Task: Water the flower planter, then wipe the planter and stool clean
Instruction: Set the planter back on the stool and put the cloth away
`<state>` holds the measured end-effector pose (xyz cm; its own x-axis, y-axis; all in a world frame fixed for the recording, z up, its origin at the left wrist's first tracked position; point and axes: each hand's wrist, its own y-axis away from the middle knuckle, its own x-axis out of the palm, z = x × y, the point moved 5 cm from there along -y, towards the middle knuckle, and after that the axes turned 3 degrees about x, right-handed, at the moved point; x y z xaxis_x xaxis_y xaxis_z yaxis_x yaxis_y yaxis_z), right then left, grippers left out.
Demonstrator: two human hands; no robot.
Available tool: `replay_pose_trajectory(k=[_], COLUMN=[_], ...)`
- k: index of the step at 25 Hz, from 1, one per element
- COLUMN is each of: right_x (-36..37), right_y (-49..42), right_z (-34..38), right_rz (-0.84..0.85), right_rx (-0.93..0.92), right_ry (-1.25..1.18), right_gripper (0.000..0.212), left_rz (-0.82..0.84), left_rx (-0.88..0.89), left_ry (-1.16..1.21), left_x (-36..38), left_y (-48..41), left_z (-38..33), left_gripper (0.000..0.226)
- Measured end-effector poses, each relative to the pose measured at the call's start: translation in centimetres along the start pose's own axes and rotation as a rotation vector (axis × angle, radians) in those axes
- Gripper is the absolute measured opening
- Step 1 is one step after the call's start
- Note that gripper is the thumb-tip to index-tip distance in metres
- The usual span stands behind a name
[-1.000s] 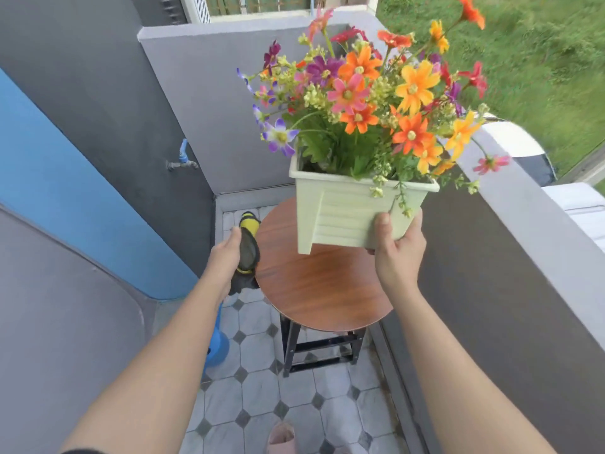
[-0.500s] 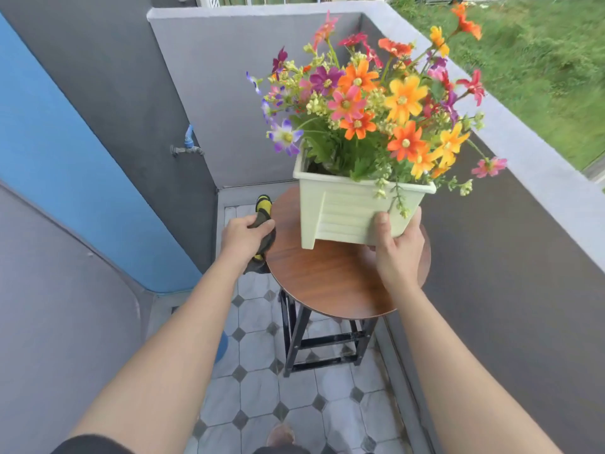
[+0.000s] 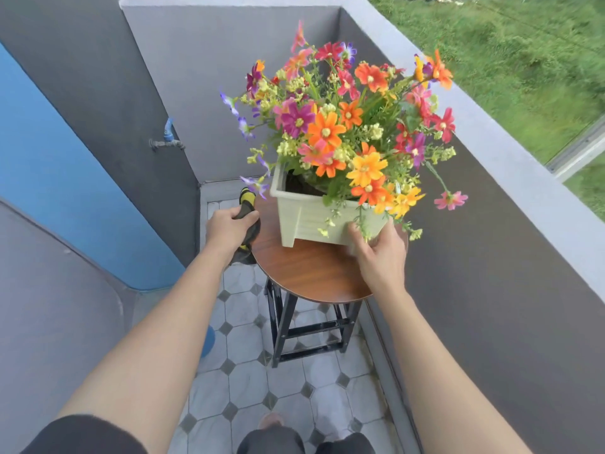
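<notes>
Pale green plastic, ribbed on its sides, makes up the one planter point(image 3: 311, 217), which stands on the far half of the single round stool point(image 3: 304, 273). Its near left foot rests on the wooden top, while the near right corner is hidden. A dense bunch of orange, pink, red, yellow and purple flowers point(image 3: 327, 129) spills over the rim.

Both hands are in view. The right hand point(image 3: 379, 257) grips the planter's near right corner, with the thumb laid on the front face and the fingers curled round the side. It is a little blurred, so I cannot tell how tightly it holds. The left hand point(image 3: 226, 229) is closed in a fist around one black-and-yellow object point(image 3: 245, 196), just beside the stool's left edge. A yellow tip sticks out past the knuckles and a dark part hangs below the palm; what the object is cannot be told.

One tap point(image 3: 167, 142) with a blue handle juts from the dark wall at left. One blue rounded thing point(image 3: 209, 342) shows partly under the left forearm, low on the tiled floor point(image 3: 242, 381). The stool has black metal legs.
</notes>
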<state>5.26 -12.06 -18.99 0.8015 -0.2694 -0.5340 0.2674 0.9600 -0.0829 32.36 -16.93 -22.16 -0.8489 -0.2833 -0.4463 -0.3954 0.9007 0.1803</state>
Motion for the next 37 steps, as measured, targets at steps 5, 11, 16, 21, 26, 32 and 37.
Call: replay_pose_trajectory(k=[5,11,16,21,26,32,37], right_x=[0.1,-0.1,0.0,0.8,3.7,7.6,10.4], right_y=[0.1,0.7,1.1,4.3,12.1,13.2,9.6], right_z=[-0.5,-0.1,-0.2,-0.7,3.3,16.4,27.2], right_rz=[0.025,0.001,-0.016,-0.11,-0.029,0.314,0.699], right_rx=[0.032,0.069,0.064,0.127,0.235,0.045,0.138], right_ry=[0.031,0.071,0.046,0.029,0.079,0.01,-0.173], right_gripper=[0.025,0.044,0.043,0.058,0.062,0.041,0.036], left_rz=[0.013,-0.008,-0.045,-0.128,-0.074,-0.023,-0.039], left_rx=[-0.007,-0.027,0.006,-0.018,-0.07,-0.089,-0.106], left_ry=[-0.01,-0.023,-0.001,0.057,0.156,0.196,0.234], left_x=[0.1,-0.1,-0.1,-1.9,-7.6,-18.8,-26.1], left_y=[-0.3,0.4,0.5,1.6,5.3,9.4,9.3], left_z=[0.4,-0.3,0.0,1.5,2.0,-2.6,-8.4], left_gripper=[0.019,0.029,0.03,0.03,0.019,0.007,0.051])
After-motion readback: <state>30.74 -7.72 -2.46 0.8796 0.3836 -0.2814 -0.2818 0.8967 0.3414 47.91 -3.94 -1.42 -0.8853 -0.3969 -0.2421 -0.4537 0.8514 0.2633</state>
